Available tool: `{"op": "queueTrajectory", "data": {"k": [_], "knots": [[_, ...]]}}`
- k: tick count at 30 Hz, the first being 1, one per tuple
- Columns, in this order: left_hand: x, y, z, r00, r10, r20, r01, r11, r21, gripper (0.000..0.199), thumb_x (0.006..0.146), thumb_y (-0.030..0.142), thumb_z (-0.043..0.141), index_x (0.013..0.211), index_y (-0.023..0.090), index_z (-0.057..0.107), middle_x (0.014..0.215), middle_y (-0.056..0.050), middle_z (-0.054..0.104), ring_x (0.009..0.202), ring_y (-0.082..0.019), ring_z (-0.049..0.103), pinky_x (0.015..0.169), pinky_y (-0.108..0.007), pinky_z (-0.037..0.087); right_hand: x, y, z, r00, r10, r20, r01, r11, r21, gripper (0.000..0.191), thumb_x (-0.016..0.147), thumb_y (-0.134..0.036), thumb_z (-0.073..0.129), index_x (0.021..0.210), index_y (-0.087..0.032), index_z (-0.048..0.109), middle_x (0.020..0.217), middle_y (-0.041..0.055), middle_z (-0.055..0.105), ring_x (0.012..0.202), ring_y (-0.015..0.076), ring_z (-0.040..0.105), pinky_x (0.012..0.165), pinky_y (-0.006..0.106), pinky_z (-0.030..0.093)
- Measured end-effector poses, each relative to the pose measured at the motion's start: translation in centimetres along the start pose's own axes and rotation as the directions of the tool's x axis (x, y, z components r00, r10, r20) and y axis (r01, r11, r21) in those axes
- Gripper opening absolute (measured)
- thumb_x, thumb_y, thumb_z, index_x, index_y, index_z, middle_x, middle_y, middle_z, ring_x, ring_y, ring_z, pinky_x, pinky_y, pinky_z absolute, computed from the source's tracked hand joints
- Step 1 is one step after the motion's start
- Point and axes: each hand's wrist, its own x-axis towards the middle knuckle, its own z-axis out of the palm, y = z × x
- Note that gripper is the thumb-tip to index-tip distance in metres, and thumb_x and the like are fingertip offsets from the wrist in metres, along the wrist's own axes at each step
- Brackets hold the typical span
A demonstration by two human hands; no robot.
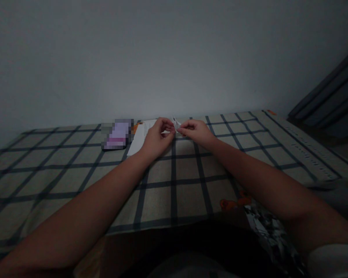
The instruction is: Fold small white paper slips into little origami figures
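Observation:
A small white folded piece, seemingly paper [176,123], stands between my two hands above the checked cloth. The fingertips of my right hand [195,131] pinch its right side. My left hand [160,135] is curled, with thumb and fingertips pressed close at the piece's left side. White paper sheets [137,142] with faint print lie on the cloth under and beside my left hand, which hides part of them.
A phone with a lit purple screen [118,134] lies left of the sheets. The checked tablecloth [188,166] covers the table up to a grey wall [174,58]. A dark curtain [330,92] hangs at the right.

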Motion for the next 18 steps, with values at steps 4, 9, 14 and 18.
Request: {"op": "queueTrajectory", "data": {"k": [4, 9, 14, 18], "knots": [[0.0, 0.0, 0.0, 1.0, -0.021, -0.012, 0.021, 1.0, -0.007, 0.027, 0.081, 0.027, 0.071, 0.101, 0.022, 0.053, 0.086, 0.0, 0.063, 0.082, -0.016, 0.064, 0.065, -0.026, 0.051, -0.1, -0.2, 0.1, 1.0, -0.025, 0.017, 0.026, 0.999, -0.032, 0.024, 0.077, -0.039, 0.07, 0.081, -0.015, 0.07, 0.078, 0.0044, 0.07, 0.072, 0.0152, 0.063, 0.072, 0.029, 0.05], [0.1, -0.2, 0.1, 0.996, 0.014, -0.093, -0.018, 0.999, -0.041, 0.026, 0.081, 0.025, 0.07, 0.1, 0.023, 0.053, 0.088, 0.0, 0.063, 0.083, -0.015, 0.064, 0.067, -0.026, 0.052, -0.2, -0.3, 0.4, 0.999, -0.034, -0.003, 0.034, 0.999, -0.017, 0.027, 0.078, -0.041, 0.069, 0.088, -0.016, 0.07, 0.082, 0.0047, 0.07, 0.071, 0.0148, 0.062, 0.068, 0.029, 0.05], [0.2, -0.4, 0.1, 0.995, -0.044, -0.094, 0.033, 0.993, -0.117, 0.037, 0.076, 0.022, 0.073, 0.104, 0.024, 0.048, 0.08, 0.003, 0.066, 0.072, -0.013, 0.066, 0.065, -0.024, 0.05, -0.4, -0.8, 0.5, 0.996, -0.052, -0.067, 0.044, 0.993, -0.109, 0.019, 0.077, -0.034, 0.067, 0.08, -0.016, 0.067, 0.076, 0.0037, 0.069, 0.067, 0.0139, 0.06, 0.066, 0.028, 0.048], [0.2, -0.3, 0.2, 0.991, -0.111, -0.072, 0.097, 0.98, -0.171, 0.044, 0.071, 0.018, 0.075, 0.103, 0.024, 0.045, 0.075, 0.005, 0.067, 0.064, -0.012, 0.066, 0.063, -0.023, 0.05, -0.8, -1.4, 0.5, 0.986, -0.155, -0.062, 0.134, 0.956, -0.262, 0.01, 0.076, -0.027, 0.065, 0.075, -0.017, 0.065, 0.073, 0.0029, 0.065, 0.063, 0.0132, 0.056, 0.062, 0.027, 0.045]]}}
